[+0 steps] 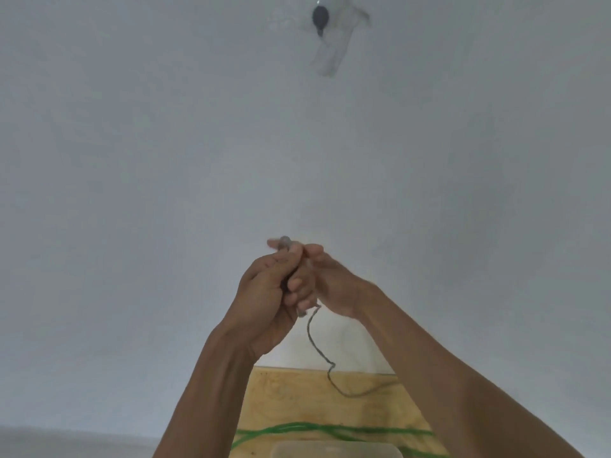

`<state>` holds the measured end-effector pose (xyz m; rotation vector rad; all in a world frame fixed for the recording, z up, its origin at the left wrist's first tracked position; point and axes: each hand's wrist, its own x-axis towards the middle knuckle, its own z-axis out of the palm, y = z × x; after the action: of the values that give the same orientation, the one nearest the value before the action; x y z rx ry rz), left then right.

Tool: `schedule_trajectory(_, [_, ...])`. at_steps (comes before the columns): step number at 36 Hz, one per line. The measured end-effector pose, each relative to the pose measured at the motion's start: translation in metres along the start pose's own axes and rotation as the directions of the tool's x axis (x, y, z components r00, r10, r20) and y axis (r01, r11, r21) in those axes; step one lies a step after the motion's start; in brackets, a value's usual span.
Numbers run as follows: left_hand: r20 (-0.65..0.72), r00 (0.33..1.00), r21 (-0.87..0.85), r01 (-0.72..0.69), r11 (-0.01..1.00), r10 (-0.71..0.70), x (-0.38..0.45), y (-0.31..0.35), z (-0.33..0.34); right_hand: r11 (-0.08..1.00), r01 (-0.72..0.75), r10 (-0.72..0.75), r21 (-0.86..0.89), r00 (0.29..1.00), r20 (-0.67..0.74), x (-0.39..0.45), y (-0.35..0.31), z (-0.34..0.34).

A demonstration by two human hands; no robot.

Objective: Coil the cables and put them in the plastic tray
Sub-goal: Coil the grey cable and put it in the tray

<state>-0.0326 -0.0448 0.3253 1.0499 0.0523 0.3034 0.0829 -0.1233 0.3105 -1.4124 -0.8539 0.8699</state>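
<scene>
A grey cable (317,345) is gripped by curled fingers of both the left hand (264,292) and right hand (330,282), raised above the table (297,401); a green cable (330,429) is laid beside the plastic tray (334,449).

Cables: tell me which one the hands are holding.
The grey cable: it hangs from between the left hand and right hand. The green cable lies untouched on the wooden table.

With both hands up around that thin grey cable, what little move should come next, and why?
Probably wind another loop: both the left hand and right hand grip the grey cable, yet its tail hangs loose down to the wooden table.
</scene>
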Motion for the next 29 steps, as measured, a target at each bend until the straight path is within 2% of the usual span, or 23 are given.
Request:
schedule_trajectory(2, [0.029, 0.999, -0.061, -0.023, 0.998, 0.025, 0.005, 0.001, 0.010, 0.998, 0.053, -0.052, 0.037, 0.998, -0.041, -0.003, 0.007, 0.001])
schedule_trajectory(5, [-0.009, 0.997, -0.031, -0.077, 0.997, 0.077, 0.017, 0.003, 0.014, 0.971, 0.144, -0.177, -0.193, 0.970, -0.166, -0.008, 0.019, 0.001])
schedule_trajectory(7, [-0.054, 0.995, 0.010, -0.083, 0.997, 0.083, 0.026, 0.002, 0.012, 0.941, 0.106, -0.168, -0.322, 0.971, -0.172, -0.013, 0.026, 0.000])
schedule_trajectory(9, [-0.102, 0.989, 0.059, -0.102, 0.993, 0.107, 0.035, 0.000, 0.009, 0.929, 0.044, -0.111, -0.367, 0.981, -0.161, -0.021, 0.030, 0.000])
schedule_trajectory(11, [-0.149, 0.977, 0.110, -0.138, 0.984, 0.154, 0.043, -0.004, 0.005, 0.892, 0.028, -0.122, -0.451, 0.976, -0.181, -0.025, 0.034, -0.001])
schedule_trajectory(13, [-0.175, 0.964, 0.200, -0.166, 0.966, 0.202, 0.049, -0.008, -0.001, 0.830, 0.041, -0.197, -0.557, 0.955, -0.224, -0.026, 0.038, -0.002])
schedule_trajectory(16, [-0.152, 0.952, 0.430, -0.178, 0.885, 0.266, 0.055, -0.012, -0.008, 0.750, 0.012, -0.267, -0.662, 0.921, -0.285, -0.029, 0.038, -0.009])
schedule_trajectory(19, [-0.089, 0.950, 0.598, -0.189, 0.779, 0.299, 0.060, -0.014, -0.012, 0.675, -0.002, -0.258, -0.738, 0.936, -0.238, -0.037, 0.022, -0.019])
schedule_trajectory(22, [-0.025, 0.962, 0.725, -0.169, 0.668, 0.271, 0.063, -0.018, -0.014, 0.610, 0.037, -0.289, -0.792, 0.940, -0.179, -0.041, 0.000, -0.033])
schedule_trajectory(25, [0.035, 0.979, 0.803, -0.147, 0.577, 0.201, 0.061, -0.024, -0.013, 0.655, 0.147, -0.323, -0.741, 0.941, -0.098, -0.041, -0.021, -0.046])
schedule_trajectory(26, [0.044, 0.983, 0.800, -0.141, 0.583, 0.176, 0.060, -0.026, -0.011, 0.676, 0.181, -0.325, -0.714, 0.943, -0.068, -0.040, -0.027, -0.050])
schedule_trajectory(29, [0.034, 0.995, 0.710, -0.091, 0.699, 0.095, 0.055, -0.031, -0.007, 0.715, 0.241, -0.352, -0.657, 0.935, -0.040, -0.035, -0.044, -0.062])
